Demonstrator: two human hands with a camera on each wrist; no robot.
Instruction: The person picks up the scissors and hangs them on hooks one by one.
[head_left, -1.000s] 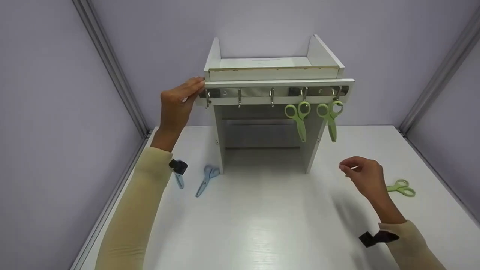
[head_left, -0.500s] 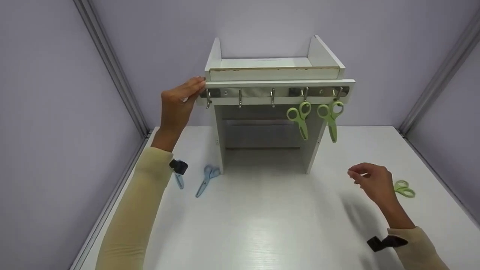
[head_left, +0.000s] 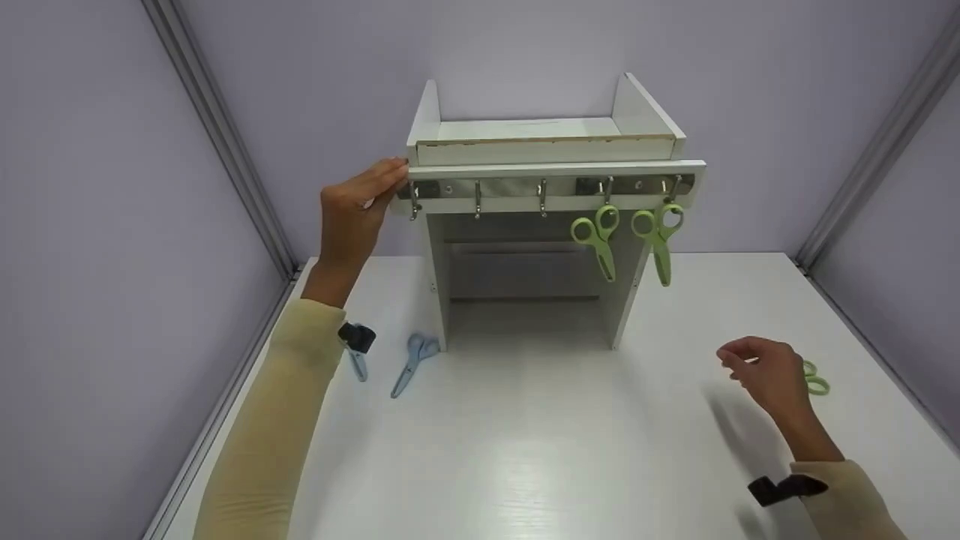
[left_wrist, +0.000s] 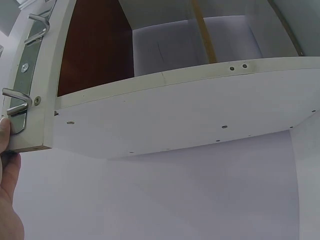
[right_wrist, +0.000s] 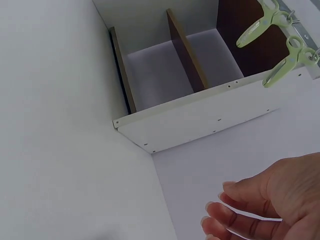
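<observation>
Right hand [head_left: 772, 375] hovering loosely curled and empty, green scissors [head_left: 815, 379] flat just right of its fingers; left hand [head_left: 358, 206] far off, touching the hook shelf [head_left: 551, 142].

Bare table [head_left: 525, 450] lies open before the shelf unit [head_left: 540, 247]; hanging scissors [head_left: 596, 232] block its right.

You get bright, even overhead light; soft glare on table [head_left: 525, 465] lower center, edges bend w/ wide-angle, pics sharp.

No text, label, brand or number can be read anywhere (shelf [head_left: 547, 150] and scissors [head_left: 596, 232] bear none).
</observation>
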